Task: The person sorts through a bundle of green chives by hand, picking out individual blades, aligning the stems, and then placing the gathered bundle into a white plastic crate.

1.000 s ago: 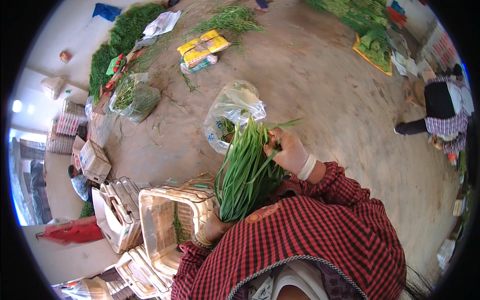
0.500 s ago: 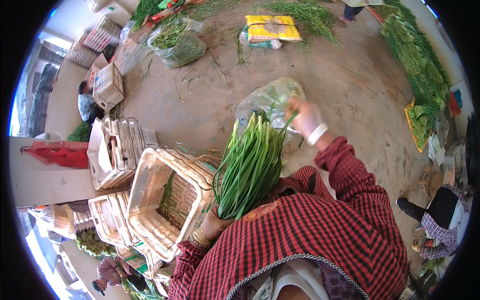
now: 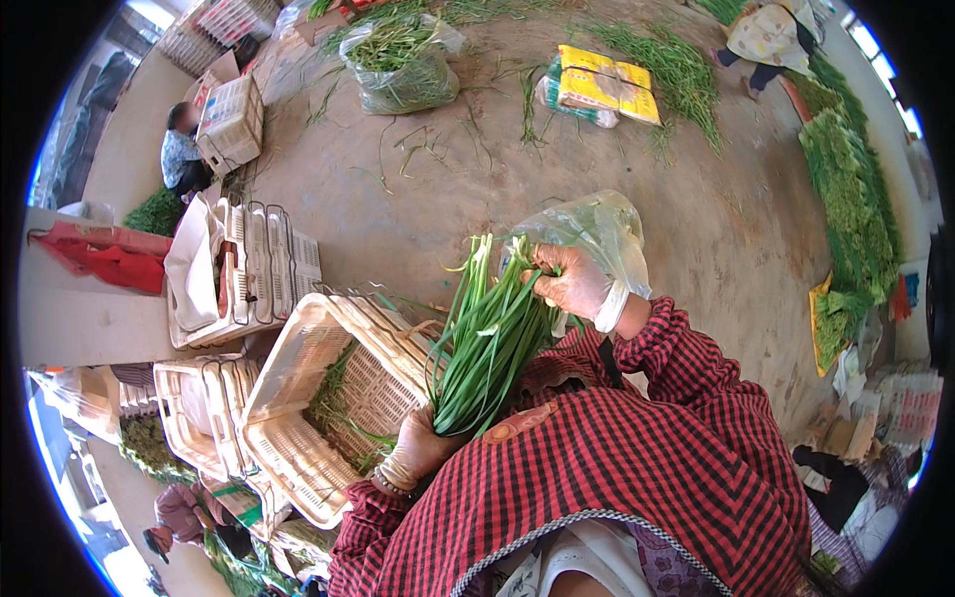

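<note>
A thick bunch of garlic chives point(image 3: 495, 343) stands in front of my lap, pale stem ends up and long green leaves hanging down. My left hand point(image 3: 423, 443) is closed around the leafy lower end, beside the crate. Up at the stem ends, my right hand point(image 3: 575, 283) has its fingers closed on some stems at the bunch's right side. Just behind the right hand lies a clear plastic bag point(image 3: 607, 227) on the floor. Close by on the left, a white plastic crate point(image 3: 288, 438) tilts toward me with loose green strands inside.
More stacked crates point(image 3: 284, 264) stand at left. A filled bag of greens point(image 3: 403, 85) and yellow packages point(image 3: 607, 85) lie farther off. Heaped greens point(image 3: 846, 179) line the right wall. One person point(image 3: 187, 149) sits at the far left; others work at lower left, far right and lower right.
My right hand has come down and left from above the bunch and now grips its stems. The bunch leans slightly more to the left. My left hand keeps its hold. The view has shifted.
</note>
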`<state>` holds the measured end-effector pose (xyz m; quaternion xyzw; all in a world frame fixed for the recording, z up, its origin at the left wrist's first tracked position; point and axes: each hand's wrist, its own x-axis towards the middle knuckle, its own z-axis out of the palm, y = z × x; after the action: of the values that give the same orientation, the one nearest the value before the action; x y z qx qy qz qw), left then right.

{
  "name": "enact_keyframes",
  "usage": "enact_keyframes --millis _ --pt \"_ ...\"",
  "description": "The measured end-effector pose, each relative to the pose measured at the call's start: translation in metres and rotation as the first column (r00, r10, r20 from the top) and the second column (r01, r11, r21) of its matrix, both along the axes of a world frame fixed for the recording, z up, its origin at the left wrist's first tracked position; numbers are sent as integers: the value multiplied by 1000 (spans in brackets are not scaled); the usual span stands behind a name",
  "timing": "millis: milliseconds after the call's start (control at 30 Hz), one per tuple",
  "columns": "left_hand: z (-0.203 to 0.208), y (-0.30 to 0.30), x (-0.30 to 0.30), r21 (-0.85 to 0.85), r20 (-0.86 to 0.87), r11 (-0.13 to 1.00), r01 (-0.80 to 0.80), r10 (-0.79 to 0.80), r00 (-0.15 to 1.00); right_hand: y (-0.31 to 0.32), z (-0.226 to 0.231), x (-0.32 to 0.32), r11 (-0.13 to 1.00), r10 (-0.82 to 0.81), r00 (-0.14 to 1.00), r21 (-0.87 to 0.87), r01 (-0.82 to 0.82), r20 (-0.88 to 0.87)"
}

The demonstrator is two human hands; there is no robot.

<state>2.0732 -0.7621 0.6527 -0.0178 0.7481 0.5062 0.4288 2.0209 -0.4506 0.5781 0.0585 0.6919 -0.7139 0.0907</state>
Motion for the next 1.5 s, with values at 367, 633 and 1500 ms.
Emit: enact_keyframes --millis 367,633,1500 --pt "-3 -15 -77 15 75 996 -90 89 993 37 18 -90 951 -96 980 274 142 -172" --pt "-17 -27 -130 -28 73 999 22 -19 997 -5 21 -134 734 416 906 562 -383 75" --pt "29 -155 -510 -778 -368 565 274 -764 530 -94 24 -517 989 103 938 68 -133 332"
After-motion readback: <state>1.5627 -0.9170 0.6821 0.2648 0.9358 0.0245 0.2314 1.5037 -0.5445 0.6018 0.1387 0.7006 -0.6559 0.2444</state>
